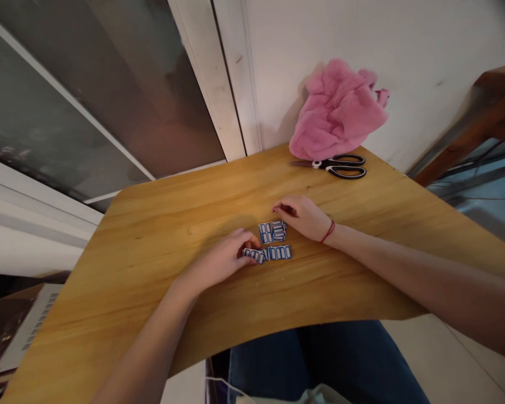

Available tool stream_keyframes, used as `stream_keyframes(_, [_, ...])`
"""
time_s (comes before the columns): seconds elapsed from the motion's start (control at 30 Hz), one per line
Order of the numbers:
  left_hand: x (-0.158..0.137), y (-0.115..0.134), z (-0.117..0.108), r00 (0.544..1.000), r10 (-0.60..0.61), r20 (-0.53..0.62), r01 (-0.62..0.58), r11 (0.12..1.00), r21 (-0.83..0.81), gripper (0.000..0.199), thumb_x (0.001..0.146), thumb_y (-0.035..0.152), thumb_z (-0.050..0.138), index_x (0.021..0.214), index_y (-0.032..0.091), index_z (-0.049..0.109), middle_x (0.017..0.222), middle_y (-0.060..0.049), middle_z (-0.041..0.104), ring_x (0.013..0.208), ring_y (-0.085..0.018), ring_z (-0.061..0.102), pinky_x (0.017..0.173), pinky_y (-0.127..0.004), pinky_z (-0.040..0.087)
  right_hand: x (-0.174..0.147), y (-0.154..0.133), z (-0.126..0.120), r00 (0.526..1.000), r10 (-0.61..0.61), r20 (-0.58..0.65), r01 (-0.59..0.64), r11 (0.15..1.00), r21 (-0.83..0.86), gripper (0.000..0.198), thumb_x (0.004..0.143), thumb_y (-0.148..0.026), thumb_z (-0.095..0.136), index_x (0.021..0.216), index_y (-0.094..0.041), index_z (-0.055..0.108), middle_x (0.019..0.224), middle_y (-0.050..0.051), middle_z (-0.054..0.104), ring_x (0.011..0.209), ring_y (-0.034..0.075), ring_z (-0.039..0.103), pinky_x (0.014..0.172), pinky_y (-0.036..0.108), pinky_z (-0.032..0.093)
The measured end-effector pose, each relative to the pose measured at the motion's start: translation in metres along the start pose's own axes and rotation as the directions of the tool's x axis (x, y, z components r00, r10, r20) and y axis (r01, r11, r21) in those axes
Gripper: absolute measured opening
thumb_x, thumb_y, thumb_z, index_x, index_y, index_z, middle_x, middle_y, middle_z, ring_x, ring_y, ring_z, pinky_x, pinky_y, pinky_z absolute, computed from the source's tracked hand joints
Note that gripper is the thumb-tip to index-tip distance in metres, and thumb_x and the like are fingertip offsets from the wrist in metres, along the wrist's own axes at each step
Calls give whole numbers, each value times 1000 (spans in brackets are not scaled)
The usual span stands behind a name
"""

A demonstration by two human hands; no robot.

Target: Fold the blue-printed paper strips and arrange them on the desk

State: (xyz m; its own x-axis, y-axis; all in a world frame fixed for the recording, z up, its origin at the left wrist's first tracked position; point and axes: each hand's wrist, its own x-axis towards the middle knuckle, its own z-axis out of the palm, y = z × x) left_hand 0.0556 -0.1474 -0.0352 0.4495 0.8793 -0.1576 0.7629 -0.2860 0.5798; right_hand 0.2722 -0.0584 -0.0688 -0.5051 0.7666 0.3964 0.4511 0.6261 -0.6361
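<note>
Several small white rectangular pieces with blue edges lie in groups at the middle of the table. My left hand [231, 249] has its thumb and fingers closed around the ends of the near-left group of pieces [256, 256]. Right of it lies another row of pieces [280, 252]. Behind are an upper-left group [265, 232] and an upper-right group [279, 230], the latter unevenly stacked. My right hand [303, 217], with a red string at the wrist, hovers just beyond the upper-right group. Its fingers are curled with the tips together; whatever they hold is too small to name.
Black-handled scissors [340, 166] lie at the back of the wooden table [160, 224]. Behind them a pink fluffy cloth item [340, 112] rests against the white wall. A glass panel door [151, 73] borders the table's far left. My legs are under the near edge.
</note>
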Motion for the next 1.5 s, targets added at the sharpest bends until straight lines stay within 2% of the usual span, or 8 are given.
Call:
stream_keyframes(0.13, [-1, 0, -2, 1000, 15, 3, -15, 998, -58, 7, 84, 26, 55, 87, 22, 61, 89, 0, 49, 80, -13, 51, 73, -27, 40, 0, -1, -1, 1000, -2, 5, 2, 1000, 5, 14, 84, -17, 52, 83, -13, 66, 75, 4, 66, 62, 10, 52, 61, 22, 39])
stream_keyframes(0.27, [3, 0, -3, 997, -45, -57, 16, 904, -428, 17, 84, 36, 56, 87, 20, 54, 83, 1, 54, 77, -13, 52, 72, -26, 41, 1, 0, -1, 1000, -5, 9, 4, 1000, 24, 16, 84, -16, 50, 84, -14, 66, 80, 5, 69, 66, 11, 56, 62, 23, 41])
stream_keyframes(0.37, [5, -1, -6, 980, -119, -156, 16, 841, -541, 22, 82, 40, 59, 87, 19, 51, 83, 1, 56, 77, -13, 52, 72, -26, 41, 1, 1, -1, 1000, -10, 3, 10, 999, 30, 15, 84, -16, 50, 84, -14, 65, 82, 5, 69, 68, 11, 57, 63, 23, 41])
stream_keyframes(0.57, [-1, 4, -11, 997, -74, -8, 65, 915, -397, 18, 78, 36, 64, 81, 19, 57, 81, 2, 56, 77, -13, 53, 73, -26, 40, 1, 0, -1, 1000, -14, 7, 14, 1000, 21, 15, 83, -15, 51, 84, -13, 66, 79, 4, 68, 64, 10, 53, 62, 22, 39])
stream_keyframes(0.8, [1, 3, 0, 1000, -13, -28, 12, 1000, -21, 13, 78, 32, 66, 80, 20, 61, 87, 0, 49, 85, -16, 50, 75, -29, 40, 2, 3, 1, 1000, -19, 6, 19, 1000, -4, 15, 84, -18, 52, 82, -12, 66, 72, 3, 64, 60, 9, 49, 61, 22, 36])
stream_keyframes(0.97, [3, -2, 2, 997, -6, -79, 3, 999, -32, 24, 76, 33, 68, 96, 23, 59, 97, -1, 53, 92, -18, 51, 83, -32, 41, 1, 3, 0, 1000, -17, 10, 17, 1000, 2, 16, 84, -19, 51, 83, -12, 66, 72, 3, 64, 59, 9, 48, 60, 23, 36])
stream_keyframes(1.2, [3, 2, 1, 997, -26, -66, 29, 998, 53, 14, 79, 33, 63, 86, 21, 60, 91, -1, 50, 91, -19, 48, 80, -32, 39, 2, 3, 0, 1000, -3, 22, 3, 1000, -4, 16, 85, -20, 51, 83, -13, 65, 72, 2, 64, 60, 9, 48, 61, 23, 36])
stream_keyframes(1.5, [1, 4, 1, 1000, -20, -20, 18, 998, -62, 12, 79, 24, 62, 86, 21, 53, 84, 2, 56, 77, -15, 50, 70, -28, 38, 2, 3, 0, 1000, -1, 22, 1, 1000, -6, 16, 84, -19, 52, 84, -13, 66, 74, 3, 65, 61, 9, 50, 61, 23, 37])
